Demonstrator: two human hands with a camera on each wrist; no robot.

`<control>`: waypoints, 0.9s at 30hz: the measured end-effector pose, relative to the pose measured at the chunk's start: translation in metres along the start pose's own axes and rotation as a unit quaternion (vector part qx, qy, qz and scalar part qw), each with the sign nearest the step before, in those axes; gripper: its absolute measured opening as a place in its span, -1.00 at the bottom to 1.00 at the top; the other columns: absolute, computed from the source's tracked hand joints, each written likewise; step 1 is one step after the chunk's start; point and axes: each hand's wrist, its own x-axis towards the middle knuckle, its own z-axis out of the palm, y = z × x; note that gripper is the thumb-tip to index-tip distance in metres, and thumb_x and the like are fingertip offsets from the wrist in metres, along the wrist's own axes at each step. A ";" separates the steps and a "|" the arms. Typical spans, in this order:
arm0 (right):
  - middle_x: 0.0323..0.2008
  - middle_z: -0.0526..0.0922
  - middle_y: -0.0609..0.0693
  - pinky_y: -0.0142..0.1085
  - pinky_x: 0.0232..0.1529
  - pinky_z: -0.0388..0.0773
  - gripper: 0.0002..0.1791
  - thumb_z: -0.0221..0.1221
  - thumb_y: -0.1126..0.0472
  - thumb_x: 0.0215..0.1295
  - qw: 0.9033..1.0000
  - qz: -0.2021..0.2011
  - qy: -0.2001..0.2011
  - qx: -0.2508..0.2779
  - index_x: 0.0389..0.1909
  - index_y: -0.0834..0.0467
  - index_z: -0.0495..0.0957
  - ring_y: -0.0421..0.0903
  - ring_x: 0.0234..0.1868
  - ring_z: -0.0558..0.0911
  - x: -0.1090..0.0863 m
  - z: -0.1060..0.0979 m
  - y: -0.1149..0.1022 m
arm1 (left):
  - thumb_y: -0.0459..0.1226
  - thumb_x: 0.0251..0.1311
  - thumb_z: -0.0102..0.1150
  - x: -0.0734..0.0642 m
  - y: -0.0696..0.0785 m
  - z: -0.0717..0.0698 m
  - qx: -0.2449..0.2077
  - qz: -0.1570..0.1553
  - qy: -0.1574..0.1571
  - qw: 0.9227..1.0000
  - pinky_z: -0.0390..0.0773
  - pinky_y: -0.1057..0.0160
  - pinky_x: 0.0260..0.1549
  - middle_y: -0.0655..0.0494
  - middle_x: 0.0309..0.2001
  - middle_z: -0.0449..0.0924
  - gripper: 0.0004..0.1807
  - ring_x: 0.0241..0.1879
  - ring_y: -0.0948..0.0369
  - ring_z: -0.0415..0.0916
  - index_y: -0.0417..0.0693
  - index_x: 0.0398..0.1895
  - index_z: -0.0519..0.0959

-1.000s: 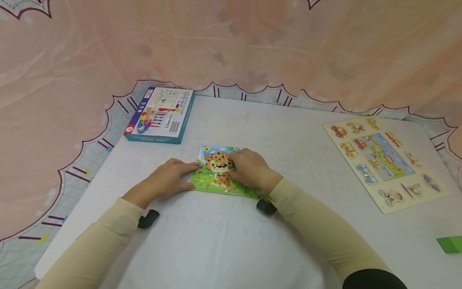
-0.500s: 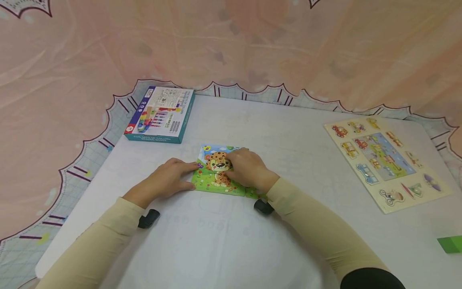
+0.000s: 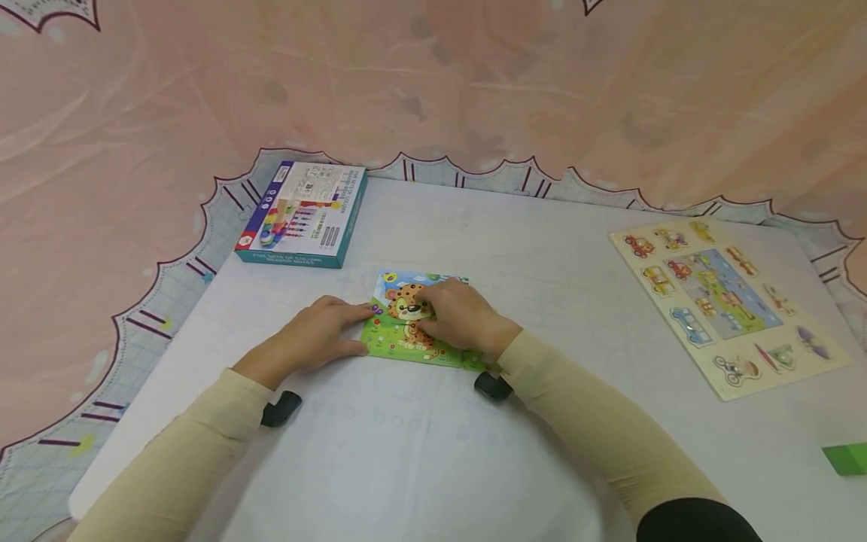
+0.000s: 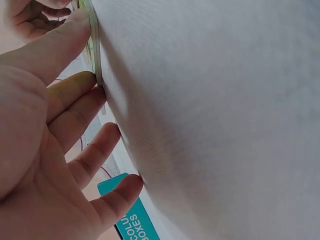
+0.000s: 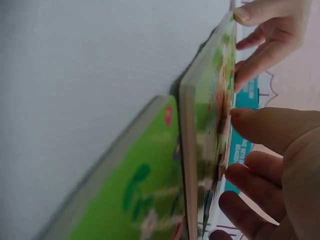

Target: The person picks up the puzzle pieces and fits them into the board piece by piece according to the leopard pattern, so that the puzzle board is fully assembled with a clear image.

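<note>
A leopard picture puzzle [image 3: 389,346] lies on the white table, a thin seam crossing the leopard below its head. My left hand [image 3: 314,335] rests at its left edge; in the left wrist view the thumb and nearest fingers [image 4: 75,92] touch the edge, the others spread on the table. My right hand [image 3: 463,312] lies over the puzzle's right half, thumb and fingertips touching the picture face. It covers part of the leopard. A second green board [image 5: 125,190] adjoins the puzzle's right edge, sitting lower, mostly hidden under my right wrist in the head view.
A flat teal-sided box [image 3: 305,214] stands at the back left. On the right lies a cream puzzle board [image 3: 698,357] with vehicle pieces. A green block [image 3: 845,458] sits at the far right edge. A peach patterned cloth [image 3: 474,83] hangs behind the table.
My right hand has shifted slightly left over the puzzle. The dark gap across the leopard's muzzle has closed, and its nose now looks whole. My left hand stays at the left edge.
</note>
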 end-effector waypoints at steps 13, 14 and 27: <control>0.01 0.68 0.02 -0.14 0.11 0.47 -0.53 0.29 -0.01 0.33 1.000 -0.012 0.015 -0.009 0.12 0.20 0.59 0.04 0.00 0.58 0.007 0.002 0.001 | -0.08 0.21 0.41 0.000 0.002 -0.001 0.000 -0.006 -0.002 1.000 0.36 -0.19 0.23 -0.03 0.31 0.48 -0.29 0.31 -0.09 0.26 0.00 0.43 0.43; 0.02 0.67 0.02 -0.14 0.10 0.47 -0.52 0.29 -0.02 0.33 1.000 -0.010 0.012 -0.009 0.13 0.20 0.59 0.04 0.00 0.57 0.007 0.002 0.001 | -0.08 0.20 0.41 0.001 0.002 -0.001 0.000 -0.006 -0.002 1.000 0.36 -0.19 0.23 -0.03 0.31 0.48 -0.28 0.31 -0.09 0.27 0.00 0.43 0.43; 0.11 0.62 0.00 -0.10 0.13 0.46 -0.38 0.26 -0.14 0.28 0.999 0.031 -0.011 -0.036 0.24 0.14 0.53 0.05 0.07 0.53 0.009 0.001 -0.008 | -0.08 0.20 0.41 0.000 0.001 0.000 -0.003 -0.008 -0.003 1.000 0.35 -0.20 0.23 -0.05 0.30 0.48 -0.28 0.31 -0.11 0.26 -0.01 0.43 0.43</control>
